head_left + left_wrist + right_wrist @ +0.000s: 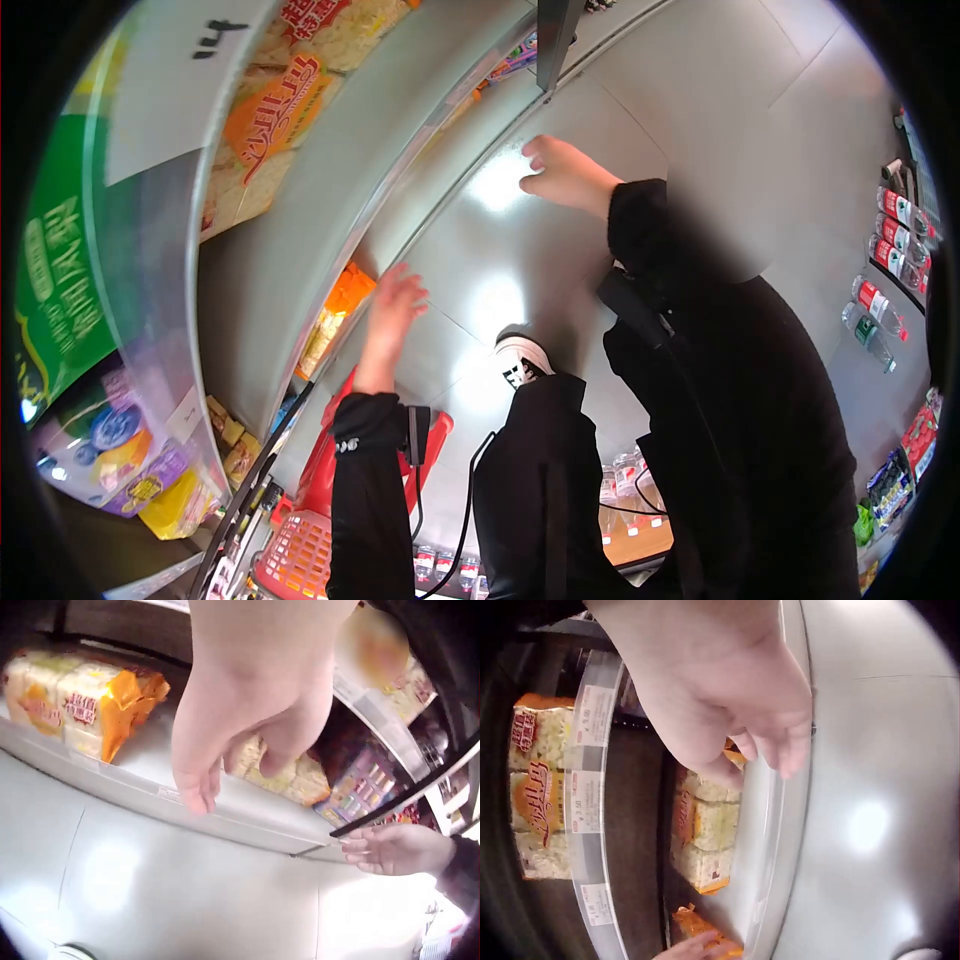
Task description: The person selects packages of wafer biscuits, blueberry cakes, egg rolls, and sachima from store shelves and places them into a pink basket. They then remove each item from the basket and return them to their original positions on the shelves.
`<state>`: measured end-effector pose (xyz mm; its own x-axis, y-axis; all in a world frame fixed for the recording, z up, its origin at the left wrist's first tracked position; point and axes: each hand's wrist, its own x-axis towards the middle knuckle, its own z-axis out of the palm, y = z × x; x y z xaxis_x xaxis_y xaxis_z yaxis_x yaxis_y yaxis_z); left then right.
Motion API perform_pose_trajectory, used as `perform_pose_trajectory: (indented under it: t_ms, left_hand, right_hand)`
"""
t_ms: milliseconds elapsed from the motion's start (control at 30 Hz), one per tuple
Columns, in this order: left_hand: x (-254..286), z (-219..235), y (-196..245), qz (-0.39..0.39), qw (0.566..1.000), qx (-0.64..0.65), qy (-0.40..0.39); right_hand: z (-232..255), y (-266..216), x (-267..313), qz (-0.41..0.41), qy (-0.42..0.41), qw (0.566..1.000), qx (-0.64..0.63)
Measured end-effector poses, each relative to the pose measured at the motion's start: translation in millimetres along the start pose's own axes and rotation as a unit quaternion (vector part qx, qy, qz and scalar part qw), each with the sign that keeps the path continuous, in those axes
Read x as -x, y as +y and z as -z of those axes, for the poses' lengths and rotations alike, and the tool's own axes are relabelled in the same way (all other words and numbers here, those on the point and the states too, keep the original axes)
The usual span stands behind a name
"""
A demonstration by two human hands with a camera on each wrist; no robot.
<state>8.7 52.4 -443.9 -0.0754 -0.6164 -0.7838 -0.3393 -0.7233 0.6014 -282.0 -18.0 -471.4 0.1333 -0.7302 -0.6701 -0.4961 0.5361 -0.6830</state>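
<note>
My left hand (397,305) is held out beside the bottom shelf, fingers loosely bent around nothing. Next to it on that shelf lies an orange-ended pack of sachima pastries (340,312); the left wrist view shows this pack (82,705) left of the hand (251,697). A second sachima pack (289,778) is partly hidden behind the left hand's fingers. My right hand (570,178) hovers over the floor at the shelf's front edge, relaxed and holding nothing. From the right wrist, a sachima pack (705,832) shows on the shelf just below the right hand (712,690).
An upper shelf carries more sachima packs (280,110) and a green package (65,260), behind a clear front strip with price tags (589,802). A red basket (295,555) stands on the floor by the left forearm. Bottles (890,240) line the right side.
</note>
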Motion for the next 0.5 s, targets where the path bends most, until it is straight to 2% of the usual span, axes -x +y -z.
perform_pose_trajectory:
  t_ms: [33, 67, 133, 200, 233, 300, 333, 367, 400, 433, 467, 500]
  left_hand:
    - [-11.5, 3.7, -1.1, 0.034, 0.987, 0.131, 0.091]
    - [-25.3, 8.8, -1.2, 0.034, 0.987, 0.131, 0.091]
    - [-54.0, 18.0, 1.5, 0.005, 0.935, 0.243, 0.258]
    - [-76.1, 21.0, 5.9, -0.02, 0.924, 0.288, 0.251]
    - [-85.0, 22.1, 9.9, -0.046, 0.911, 0.332, 0.241]
    - [-98.1, 22.1, 15.5, -0.06, 0.917, 0.326, 0.221]
    - [-105.9, 22.2, 13.5, -0.068, 0.924, 0.319, 0.2]
    - [-117.0, 24.9, 9.8, -0.068, 0.916, 0.331, 0.215]
    - [-136.5, 41.9, -13.0, -0.069, 0.915, 0.333, 0.214]
    - [-159.1, 65.5, -43.3, -0.069, 0.968, 0.095, 0.22]
    - [-173.4, 79.4, -62.9, -0.065, 0.963, -0.15, 0.213]
    - [-175.6, 78.9, -64.1, -0.066, 0.963, -0.149, 0.214]
  right_hand:
    - [-5.1, -2.9, -8.3, 0.036, 0.031, 0.999, 0.004]
    - [-9.3, -8.8, -15.8, 0.072, 0.06, 0.996, 0.007]
    - [-10.7, -22.3, -33.7, 0.088, 0.079, 0.993, -0.001]
    - [-13.7, -32.2, -52.1, 0.132, 0.153, 0.979, 0.006]
    - [-17.5, -33.2, -63.2, 0.135, 0.154, 0.979, 0.005]
    - [-22.9, -34.1, -84.3, 0.231, 0.193, 0.953, -0.012]
    - [-24.2, -33.6, -93.7, 0.231, 0.195, 0.953, -0.011]
    - [-24.9, -33.2, -103.1, 0.207, 0.172, 0.963, 0.0]
    - [-26.2, -34.0, -108.8, 0.182, 0.148, 0.972, 0.011]
    - [-27.8, -35.6, -113.7, 0.164, 0.163, 0.972, 0.032]
    - [-29.6, -31.8, -122.2, 0.166, 0.163, 0.972, 0.033]
    - [-31.7, -27.7, -132.8, 0.161, 0.14, 0.976, 0.047]
